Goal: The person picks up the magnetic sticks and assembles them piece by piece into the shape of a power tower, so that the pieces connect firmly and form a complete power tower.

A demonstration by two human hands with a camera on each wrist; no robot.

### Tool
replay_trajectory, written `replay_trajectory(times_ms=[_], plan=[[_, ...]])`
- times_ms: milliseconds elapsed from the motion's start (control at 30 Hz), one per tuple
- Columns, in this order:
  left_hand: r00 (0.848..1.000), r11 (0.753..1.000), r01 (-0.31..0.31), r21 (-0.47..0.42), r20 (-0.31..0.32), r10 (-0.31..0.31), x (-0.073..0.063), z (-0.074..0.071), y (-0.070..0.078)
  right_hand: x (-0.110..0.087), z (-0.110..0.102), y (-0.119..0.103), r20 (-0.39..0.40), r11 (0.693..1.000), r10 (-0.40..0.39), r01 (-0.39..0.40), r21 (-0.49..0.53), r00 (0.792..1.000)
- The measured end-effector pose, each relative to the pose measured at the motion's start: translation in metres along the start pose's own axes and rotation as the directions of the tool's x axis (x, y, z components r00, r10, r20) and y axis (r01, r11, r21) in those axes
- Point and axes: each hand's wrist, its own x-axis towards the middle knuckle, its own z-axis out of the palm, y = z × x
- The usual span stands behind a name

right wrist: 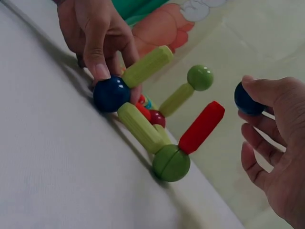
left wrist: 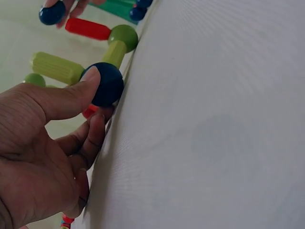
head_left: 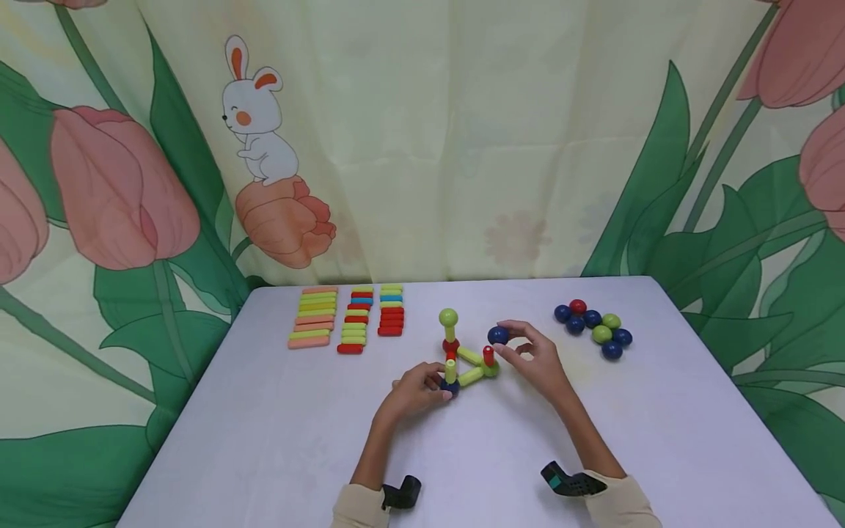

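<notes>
Right hand: we see the right hand (head_left: 536, 361) pinching a loose blue ball (head_left: 498, 335) between thumb and fingers, held up clear of the desk (head_left: 264, 440).
Left hand: the left hand (head_left: 416, 391) grips the blue corner ball (head_left: 450, 387), thumb pressed to its side; the fingers beyond are partly hidden, so we cannot be sure how many bear on it.
Frame: the frame (head_left: 470, 356) rests near the middle of the desk, a triangle of rods and balls; its red corner ball (head_left: 450, 346) lies toward the far edge, its green corner ball (head_left: 491, 369) toward the right edge.
Uprights: a yellow-green rod (head_left: 450, 371) rises bare-topped from the blue corner; another stands on the red corner, capped by a green top ball (head_left: 449, 317); a red rod (head_left: 488, 356) stands bare-topped on the green corner.
Ball to red rod: we judge this gap matters most. The rod's long axis runs roughly upright; its free tip lies just below the loose blue ball and slightly toward the desk's left edge, apart from it. The right hand is nearer to that tip.
Loose rods: three columns of rods (head_left: 356, 319) lie toward the far left corner.
Loose balls: a cluster of balls (head_left: 593, 318) lies toward the far right corner.
</notes>
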Motion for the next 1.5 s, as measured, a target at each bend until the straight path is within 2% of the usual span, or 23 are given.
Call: replay_trajectory(times_ms=[167, 333, 433, 633, 733, 833, 900, 933, 967, 1033, 1067, 1133, 1167, 1233, 1400, 1500], plan=[[1.0, 1.0, 0.01, -0.007, 0.015, -0.01, -0.001, 0.001, -0.002, -0.002, 0.01, 0.003, 0.089, 0.999, -0.012, 0.008, 0.047, 0.996], [1.0, 1.0, 0.011, -0.001, 0.023, -0.011, -0.002, 0.0, -0.002, -0.005, 0.015, 0.004, 0.114, 0.996, 0.003, -0.013, 0.093, 0.993], [1.0, 1.0, 0.004, 0.005, 0.019, -0.004, -0.002, -0.001, -0.001, -0.005, 0.016, 0.006, 0.134, 0.998, 0.036, -0.042, 0.045, 0.99], [1.0, 1.0, -0.01, 0.014, 0.01, 0.01, -0.003, -0.002, -0.001, -0.005, 0.023, 0.024, 0.16, 0.989, 0.077, -0.054, -0.141, 0.984], [0.995, 0.998, -0.054, 0.021, 0.088, 0.052, -0.005, -0.005, -0.003, -0.006, 0.025, 0.029, 0.149, 0.981, 0.081, -0.052, -0.187, 0.986], [0.967, 0.992, -0.129, -0.009, 0.22, 0.127, -0.007, -0.009, -0.006, -0.007, 0.027, 0.033, 0.13, 0.977, 0.091, -0.063, -0.202, 0.987], [0.953, 0.989, -0.141, -0.054, 0.264, 0.15, -0.008, -0.013, -0.009, -0.008, 0.027, 0.035, 0.118, 0.977, 0.091, -0.066, -0.205, 0.989], [0.957, 0.989, -0.124, -0.079, 0.254, 0.14, -0.008, -0.015, -0.01, -0.008, 0.027, 0.035, 0.114, 0.977, 0.094, -0.07, -0.201, 0.989], [0.968, 0.99, -0.097, -0.104, 0.221, 0.118, -0.008, -0.016, -0.011, -0.008, 0.028, 0.036, 0.113, 0.977, 0.093, -0.069, -0.199, 0.989], [0.993, 0.987, -0.022, -0.16, 0.109, 0.04, -0.007, -0.018, -0.013, -0.008, 0.028, 0.036, 0.113, 0.98, 0.097, -0.075, -0.187, 0.989], [0.999, 0.982, 0.013, -0.188, 0.047, -0.004, -0.007, -0.018, -0.014, -0.008, 0.028, 0.036, 0.116, 0.98, 0.101, -0.079, -0.184, 0.988], [0.998, 0.971, 0.043, -0.235, -0.042, -0.054, -0.005, -0.017, -0.014, -0.008, 0.028, 0.036, 0.127, 0.979, 0.114, -0.09, -0.182, 0.985], [0.996, 0.967, 0.048, -0.25, -0.064, -0.066, -0.004, -0.016, -0.014, -0.008, 0.027, 0.035, 0.135, 0.979, 0.123, -0.098, -0.181, 0.983], [0.996, 0.963, 0.05, -0.265, -0.058, -0.068, -0.003, -0.015, -0.013, -0.007, 0.025, 0.034, 0.159, 0.976, 0.148, -0.119, -0.181, 0.976], [0.999, 0.96, 0.018, -0.278, 0.033, -0.009, -0.001, -0.014, -0.01, -0.005, 0.01, 0.034, 0.253, 0.97, 0.228, -0.195, -0.148, 0.94], [0.999, 0.961, -0.001, -0.276, 0.04, 0.012, 0.0, -0.012, -0.009, -0.003, -0.003, 0.036, 0.288, 0.964, 0.259, -0.227, -0.14, 0.922]])
